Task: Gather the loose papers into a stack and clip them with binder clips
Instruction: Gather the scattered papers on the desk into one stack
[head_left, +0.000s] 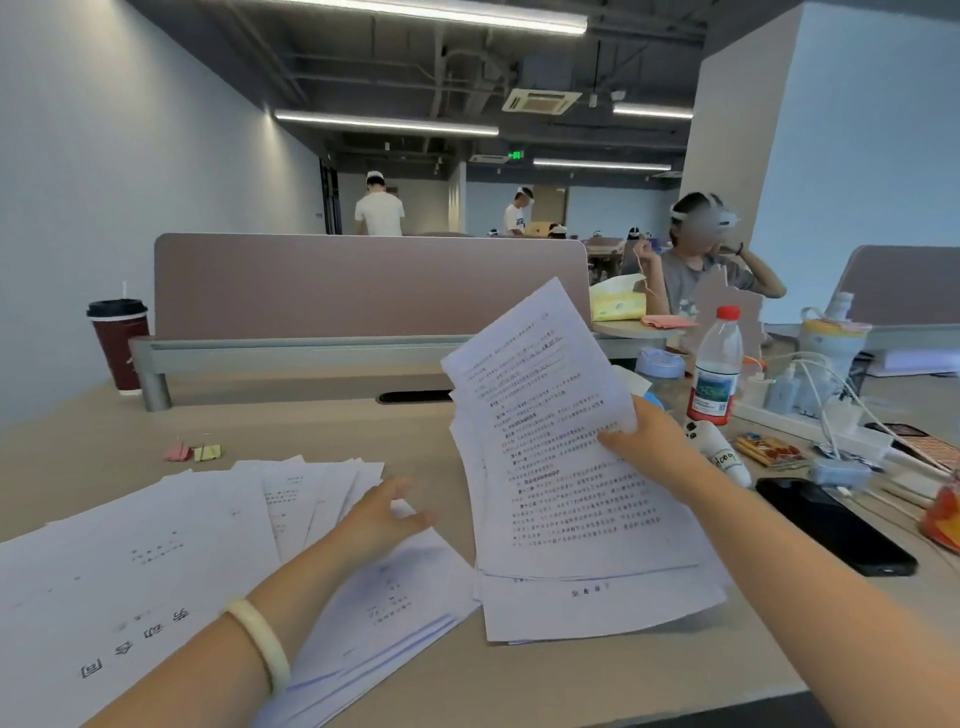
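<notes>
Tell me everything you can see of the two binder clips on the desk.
The binder clips are two small ones, one pink and one yellow, each with thin wire handles. They lie side by side, close together, on the bare wooden desk beyond the spread loose papers, to the left. Neither clip is on any paper, and neither hand touches them. Whether the two touch each other cannot be told.

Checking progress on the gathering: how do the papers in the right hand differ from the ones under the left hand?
The held stack is lifted and tilted, pinched at its edge by the right hand; the loose sheets lie flat on the desk, fanned apart, under the open left hand. The held top page is dense with text; the loose ones look mostly blank. Both are white printed paper, unclipped.
</notes>
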